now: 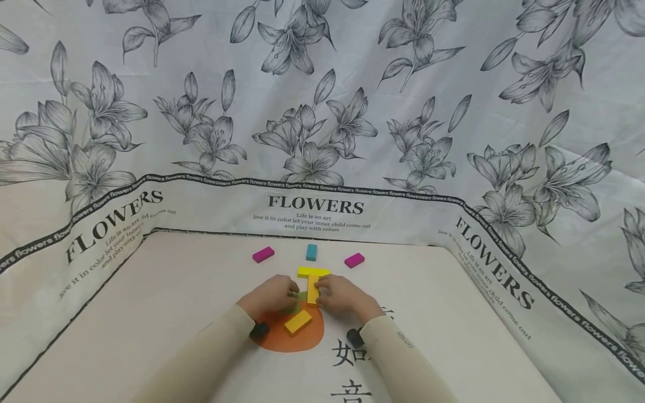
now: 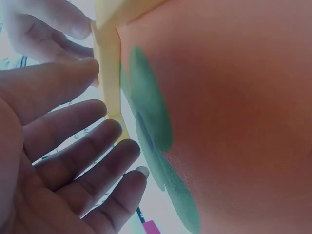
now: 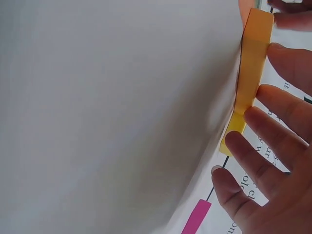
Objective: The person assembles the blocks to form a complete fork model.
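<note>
A yellow block (image 1: 304, 272) lies crosswise, and a yellow-orange block (image 1: 313, 291) extends from it toward the person, the two forming a T. My right hand (image 1: 345, 296) is at the right side of the lengthwise block; in the right wrist view its extended fingertips (image 3: 263, 92) rest along that block's edge. On the other side is my left hand (image 1: 272, 295), its fingers loosely bent around no object. Whether its fingertips touch the block, I cannot tell. Another yellow-orange block (image 1: 298, 323) lies nearer the person, between the forearms.
Beyond the T lie a magenta block (image 1: 263, 254), a blue block (image 1: 311, 252) and a second magenta block (image 1: 355, 260). The pale table cover (image 1: 166, 291) bears an orange printed shape (image 1: 287, 342) with green leaves and black characters. A flower-print curtain (image 1: 312, 140) surrounds the back and sides.
</note>
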`<state>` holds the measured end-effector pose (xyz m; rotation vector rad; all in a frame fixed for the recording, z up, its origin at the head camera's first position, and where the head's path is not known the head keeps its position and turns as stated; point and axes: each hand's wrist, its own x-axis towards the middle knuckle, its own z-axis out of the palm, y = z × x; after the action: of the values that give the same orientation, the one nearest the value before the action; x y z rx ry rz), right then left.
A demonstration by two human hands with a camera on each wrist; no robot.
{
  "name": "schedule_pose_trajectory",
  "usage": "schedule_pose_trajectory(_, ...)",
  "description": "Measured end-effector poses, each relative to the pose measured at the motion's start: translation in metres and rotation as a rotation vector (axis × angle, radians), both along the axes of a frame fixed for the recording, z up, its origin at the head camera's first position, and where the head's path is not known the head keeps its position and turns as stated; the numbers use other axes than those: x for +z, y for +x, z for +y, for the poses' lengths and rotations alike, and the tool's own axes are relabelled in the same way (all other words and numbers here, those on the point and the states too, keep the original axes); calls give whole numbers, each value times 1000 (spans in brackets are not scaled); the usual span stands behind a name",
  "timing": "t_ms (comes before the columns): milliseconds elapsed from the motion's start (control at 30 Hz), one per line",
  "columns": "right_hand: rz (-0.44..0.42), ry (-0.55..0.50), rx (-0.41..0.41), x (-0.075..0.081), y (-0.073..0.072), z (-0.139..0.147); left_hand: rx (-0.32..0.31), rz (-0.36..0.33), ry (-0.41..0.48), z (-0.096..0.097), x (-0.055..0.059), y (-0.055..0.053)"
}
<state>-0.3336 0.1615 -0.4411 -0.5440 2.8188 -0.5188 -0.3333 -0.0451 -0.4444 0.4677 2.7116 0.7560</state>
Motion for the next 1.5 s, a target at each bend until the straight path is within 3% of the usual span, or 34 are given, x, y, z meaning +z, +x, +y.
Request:
schedule_pose_trajectory(233,2,-10,-11,-2,-1,2,-14,-44,75,-5,1,12)
schedule_pose_trajectory(433,-12,-24,-4,0,0,3,-66,-59,87,-11,5,25)
schedule_pose_trajectory(833,-14,-27,-11,-1,-2,4,-244,-33,76,-15,0,29)
schedule_pose_trajectory(967,-21,-33,-20,-3,-3,4,-261,-67,46,-15,1,32)
schedule_pose_trajectory(1133,-12,-32,-16,-1,-1,4,-288,-60,-13,-13,3,34)
schedule_pose_trajectory(1300,-14,-37,-12,1,-1,4,-274,-71,-11,-11,3,34)
schedule_pose_trajectory(1500,-14,-34,-8,2,-1,4,-259,-25,-39,-7,2,36)
